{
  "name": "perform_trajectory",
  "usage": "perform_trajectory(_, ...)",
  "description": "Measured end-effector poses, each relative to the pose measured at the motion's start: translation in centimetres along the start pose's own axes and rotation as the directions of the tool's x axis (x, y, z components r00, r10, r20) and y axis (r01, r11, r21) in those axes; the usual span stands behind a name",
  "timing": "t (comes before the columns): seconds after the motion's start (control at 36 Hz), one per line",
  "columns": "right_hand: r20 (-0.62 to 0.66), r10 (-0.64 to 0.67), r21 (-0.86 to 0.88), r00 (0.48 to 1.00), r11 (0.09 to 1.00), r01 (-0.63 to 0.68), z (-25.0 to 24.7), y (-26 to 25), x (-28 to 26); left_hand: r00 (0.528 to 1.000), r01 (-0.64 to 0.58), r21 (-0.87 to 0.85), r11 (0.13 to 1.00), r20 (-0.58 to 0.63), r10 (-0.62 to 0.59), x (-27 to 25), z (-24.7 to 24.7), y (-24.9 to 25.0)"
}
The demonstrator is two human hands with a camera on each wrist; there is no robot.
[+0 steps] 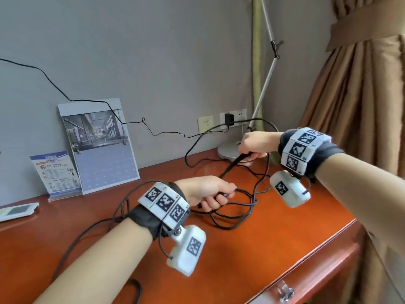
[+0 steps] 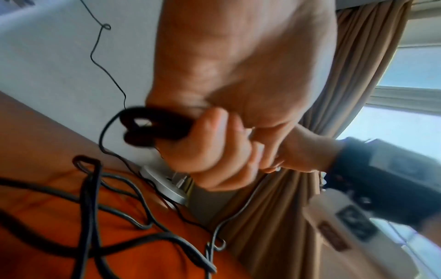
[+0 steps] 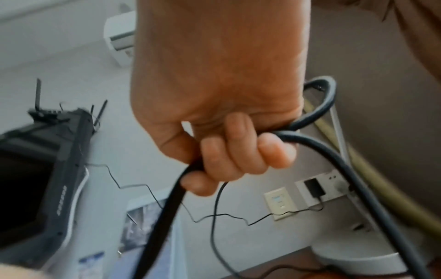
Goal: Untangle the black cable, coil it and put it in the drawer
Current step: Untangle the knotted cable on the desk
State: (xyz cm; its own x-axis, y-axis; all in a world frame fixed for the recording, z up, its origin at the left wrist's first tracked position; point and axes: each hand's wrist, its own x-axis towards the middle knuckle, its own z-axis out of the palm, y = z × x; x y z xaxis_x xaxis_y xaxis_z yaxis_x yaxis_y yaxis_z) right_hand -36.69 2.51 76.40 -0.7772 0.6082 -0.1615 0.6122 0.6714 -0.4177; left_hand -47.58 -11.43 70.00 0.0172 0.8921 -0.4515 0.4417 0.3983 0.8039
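A black cable [image 1: 235,212] lies in loose tangled loops on the orange-brown desk [image 1: 274,238]. My left hand [image 1: 210,194] grips a bunch of its strands just above the desk; in the left wrist view the fingers [image 2: 214,151] curl round a black looped end [image 2: 152,128]. My right hand [image 1: 254,145] is raised further back by the lamp base and grips another stretch; its fingers [image 3: 238,156] wrap the cable [image 3: 167,217], which bends in a loop [image 3: 319,105] behind the palm. A taut length [image 1: 230,170] runs between both hands. The drawer front with a metal handle [image 1: 286,291] shows at the bottom right.
A desk lamp base [image 1: 228,151] stands behind my right hand, below wall sockets with a black plug [image 1: 229,119]. A thin black wire [image 1: 92,99] runs along the wall. A calendar [image 1: 98,145], leaflets [image 1: 57,174] and a remote [image 1: 15,211] stand left. Curtains [image 1: 350,95] hang right.
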Motion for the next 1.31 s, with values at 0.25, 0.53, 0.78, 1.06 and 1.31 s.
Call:
perform_trajectory(0.25,-0.045,-0.197,0.397,0.979,0.896,0.198,2.1,-1.4,-1.3,0.877,-0.052,-0.074,0.996,-0.48,0.01,2.0,-3.9,-0.8)
perform_trajectory(0.53,-0.385,-0.163,0.688,0.909,0.606,0.4,7.3,-0.7,-0.5,0.913,-0.332,-0.494,0.804,-0.384,0.142,1.6,-4.5,-0.2)
perform_trajectory(0.78,-0.492,-0.204,0.628,0.846,0.589,0.508,10.0,-2.4,-1.1,0.798,-0.485,-0.403,0.776,-0.567,0.204,2.0,-3.3,0.5)
perform_trajectory(1.06,-0.407,-0.212,0.313,0.889,0.881,0.354,11.9,-2.4,-2.6,0.34,-0.573,-0.006,0.819,-0.912,0.231,2.2,-4.0,1.2)
perform_trajectory(1.31,-0.252,-0.326,0.505,0.911,0.759,0.411,11.1,-1.3,-4.6,0.28,-0.707,0.01,0.707,-0.914,0.294,-1.8,-7.3,4.8)
